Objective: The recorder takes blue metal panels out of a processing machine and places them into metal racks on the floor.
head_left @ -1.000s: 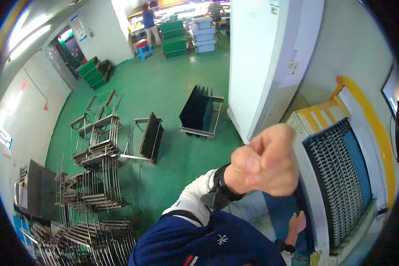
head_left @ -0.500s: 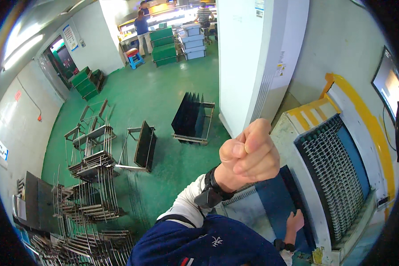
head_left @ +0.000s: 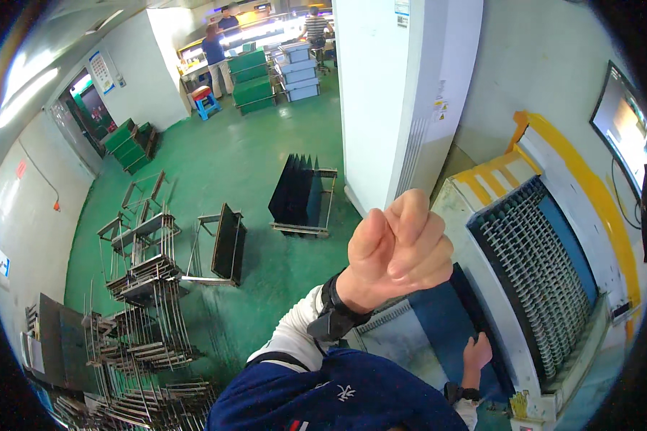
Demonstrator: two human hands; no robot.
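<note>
While my left hand is curled closed, right hand, grip unclear, is by the flat dark-blue panel; handling that looks unfinished.

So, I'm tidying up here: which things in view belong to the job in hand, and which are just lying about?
Likely the job's: blue panel, by the right hand; rollers, to its right.
Seemingly just about: stool; blue bins; green stack.

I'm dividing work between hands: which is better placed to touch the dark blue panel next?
Probably the right hand: it is low, seen against the dark blue panel, though contact is unclear; the left hand is raised much higher.
</note>
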